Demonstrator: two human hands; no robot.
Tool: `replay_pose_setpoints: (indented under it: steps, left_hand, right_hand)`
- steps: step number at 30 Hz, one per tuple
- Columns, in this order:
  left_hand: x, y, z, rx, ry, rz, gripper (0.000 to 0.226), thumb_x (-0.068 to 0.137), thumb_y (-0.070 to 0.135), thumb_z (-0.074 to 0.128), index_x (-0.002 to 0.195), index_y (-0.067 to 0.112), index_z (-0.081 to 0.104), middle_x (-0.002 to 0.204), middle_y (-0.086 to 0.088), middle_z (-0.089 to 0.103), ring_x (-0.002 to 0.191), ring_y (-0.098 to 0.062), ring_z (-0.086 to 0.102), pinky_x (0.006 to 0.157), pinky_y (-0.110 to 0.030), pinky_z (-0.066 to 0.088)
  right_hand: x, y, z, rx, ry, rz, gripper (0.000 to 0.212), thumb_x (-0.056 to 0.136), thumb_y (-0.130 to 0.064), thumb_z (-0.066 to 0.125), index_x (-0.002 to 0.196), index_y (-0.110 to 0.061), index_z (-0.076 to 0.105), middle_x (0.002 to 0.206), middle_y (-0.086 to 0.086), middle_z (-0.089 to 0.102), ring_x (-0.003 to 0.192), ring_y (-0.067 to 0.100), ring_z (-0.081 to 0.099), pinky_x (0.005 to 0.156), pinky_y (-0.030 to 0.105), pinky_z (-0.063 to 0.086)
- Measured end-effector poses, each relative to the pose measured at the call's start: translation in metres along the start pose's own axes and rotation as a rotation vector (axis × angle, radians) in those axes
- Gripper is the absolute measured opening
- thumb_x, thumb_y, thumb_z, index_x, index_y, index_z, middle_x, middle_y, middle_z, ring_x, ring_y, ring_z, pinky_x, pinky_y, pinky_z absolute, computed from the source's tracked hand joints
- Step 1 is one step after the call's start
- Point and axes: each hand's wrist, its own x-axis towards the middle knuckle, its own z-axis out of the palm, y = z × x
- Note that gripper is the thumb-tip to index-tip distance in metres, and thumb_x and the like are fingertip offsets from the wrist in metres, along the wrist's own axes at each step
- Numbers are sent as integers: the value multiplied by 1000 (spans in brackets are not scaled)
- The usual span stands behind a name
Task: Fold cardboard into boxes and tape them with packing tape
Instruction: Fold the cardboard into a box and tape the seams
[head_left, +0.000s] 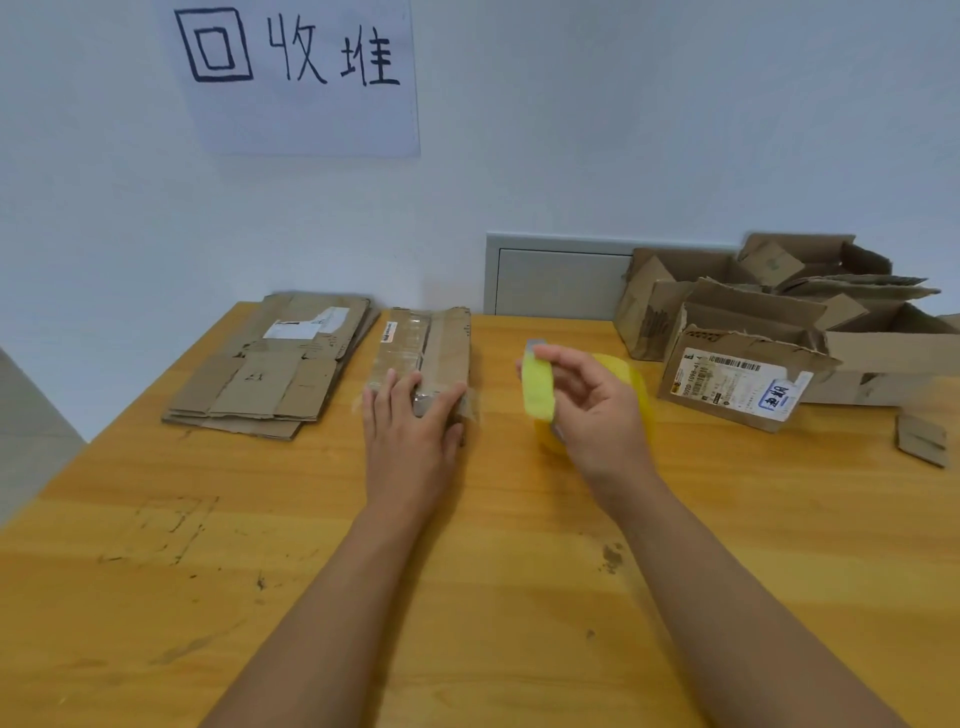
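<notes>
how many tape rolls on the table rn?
1: the yellow tape roll, held in the right hand right of the small box. Others may be hidden among the cardboard boxes at far right.

The scuffed wooden table (322, 545) bears flattened cardboard (270, 371), a taped box (426, 353) and opened boxes (753, 353).

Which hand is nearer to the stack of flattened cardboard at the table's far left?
Left. The left hand rests flat on the small taped box just right of the flattened cardboard stack; the right hand, holding the yellow tape roll, is farther right.
</notes>
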Motion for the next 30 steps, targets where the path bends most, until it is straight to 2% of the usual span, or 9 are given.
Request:
replay_pose_setpoints:
  steps: [4, 6, 8, 11, 14, 16, 20, 25, 30]
  left_hand:
    - [2, -2, 1, -9, -8, -8, 41, 90, 29, 68, 129, 35, 59, 143, -15, 46, 146, -37, 24, 122, -48, 4]
    - [2, -2, 1, -28, -8, -14, 41, 90, 29, 68, 129, 35, 59, 143, -15, 46, 146, -37, 23, 122, -48, 3]
    - [2, -3, 2, -36, -8, -11, 41, 89, 31, 68, 129, 35, 59, 142, -15, 46, 146, -37, 23, 122, -50, 5]
    - [2, -3, 2, -43, -5, -10, 41, 89, 37, 70, 128, 35, 59, 142, -15, 47, 145, -38, 24, 121, -50, 8]
    - [3, -3, 2, -59, 6, -21, 38, 90, 37, 68, 127, 35, 61, 141, -14, 47, 145, -36, 26, 122, -47, 6]
    - [4, -3, 2, -62, 13, -24, 36, 90, 35, 68, 126, 35, 62, 139, -14, 48, 144, -37, 27, 121, -48, 7]
    - [3, -3, 2, -66, 18, -27, 34, 91, 34, 68, 124, 35, 63, 138, -14, 50, 143, -38, 29, 121, -48, 8]
    - [3, -3, 2, -75, 15, -28, 34, 91, 31, 69, 125, 34, 64, 138, -14, 50, 143, -38, 29, 121, -49, 9]
    - [4, -3, 1, -81, 13, -33, 34, 91, 28, 69, 124, 34, 65, 136, -15, 51, 141, -40, 32, 120, -53, 13]
  right_hand:
    - [-13, 24, 29, -63, 15, 4, 40, 73, -19, 87, 105, -23, 63, 101, -2, 70, 93, 10, 68, 81, 18, 51]
    - [-20, 34, 38, -159, 71, -45, 38, 75, -41, 77, 104, -21, 65, 95, -8, 68, 84, 3, 64, 74, 14, 47]
    - [-24, 44, 41, -207, 118, -76, 38, 79, -48, 60, 104, -20, 66, 90, -7, 68, 79, 5, 61, 72, 21, 47]
    - [-22, 56, 39, -232, 195, -31, 26, 83, -42, 51, 104, -38, 66, 101, -4, 72, 92, 14, 67, 85, 42, 55]
    - [-19, 61, 35, -275, 201, -18, 31, 86, -39, 52, 110, -56, 61, 113, -10, 70, 104, 17, 68, 91, 48, 54]
    - [-18, 63, 33, -306, 200, -39, 27, 91, -33, 58, 112, -49, 63, 108, -14, 69, 101, 13, 68, 89, 43, 55]
    - [-17, 67, 33, -358, 178, -61, 22, 92, -19, 69, 113, -23, 70, 102, -21, 67, 97, -7, 61, 83, 10, 45]
    - [-19, 67, 36, -463, 126, -9, 41, 85, -44, 64, 120, -24, 67, 111, -5, 68, 105, 12, 62, 92, 31, 50]
    - [-19, 65, 35, -503, 111, -21, 39, 91, -32, 67, 129, -20, 64, 116, -1, 66, 109, 11, 59, 95, 22, 44]
